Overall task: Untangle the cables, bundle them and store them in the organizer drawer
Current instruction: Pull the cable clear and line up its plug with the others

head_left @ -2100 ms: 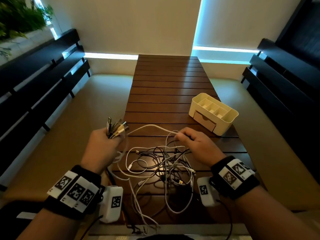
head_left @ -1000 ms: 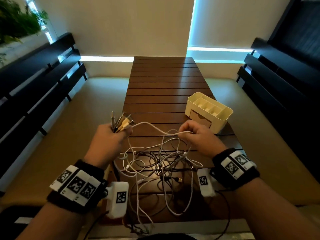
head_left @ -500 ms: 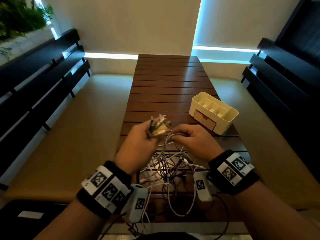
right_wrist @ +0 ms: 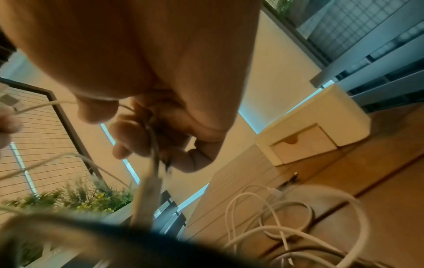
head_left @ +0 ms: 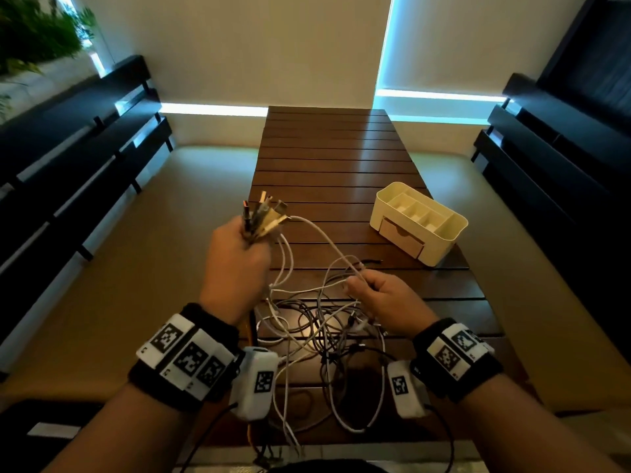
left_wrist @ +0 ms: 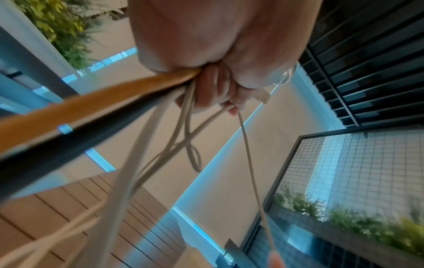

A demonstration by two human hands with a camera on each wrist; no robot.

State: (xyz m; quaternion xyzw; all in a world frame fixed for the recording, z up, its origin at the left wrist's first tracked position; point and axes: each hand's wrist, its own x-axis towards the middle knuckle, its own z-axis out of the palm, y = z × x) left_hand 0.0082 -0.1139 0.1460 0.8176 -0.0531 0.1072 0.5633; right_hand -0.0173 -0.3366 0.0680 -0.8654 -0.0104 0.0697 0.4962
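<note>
White and grey: cables (head_left: 317, 322), tangled heap on the near end of the brown slatted table (head_left: 327, 158), some strands lifted toward both hands
Left hand (head_left: 235, 264): fist closed round a bunch of plug ends (head_left: 263, 213), held up above the table's left edge; plugs fan out above the knuckles, cords hang from the fist down to the heap
Left hand, wrist view: fingers (left_wrist: 211, 87) curled tight; an orange cord (left_wrist: 91, 105), a dark cord and several pale cords leave the grip, blurred close to the lens
Right hand (head_left: 382, 298): low over the heap, thumb and fingers pinched on white strands; one strand runs from this pinch up to the plug bunch
Right hand, wrist view: fingers (right_wrist: 135, 132) curled, thin cords pass between them; exact count cannot be told
Organizer (head_left: 418, 221): cream box with open top compartments, on the table's right side beyond the right hand, well apart from the heap
Drawer (head_left: 401, 237): closed, front faces the person
Only right wrist view: notch pull on the drawer (right_wrist: 291, 140) front
Only head view: compartment dividers, marker bands on both wrists
</note>
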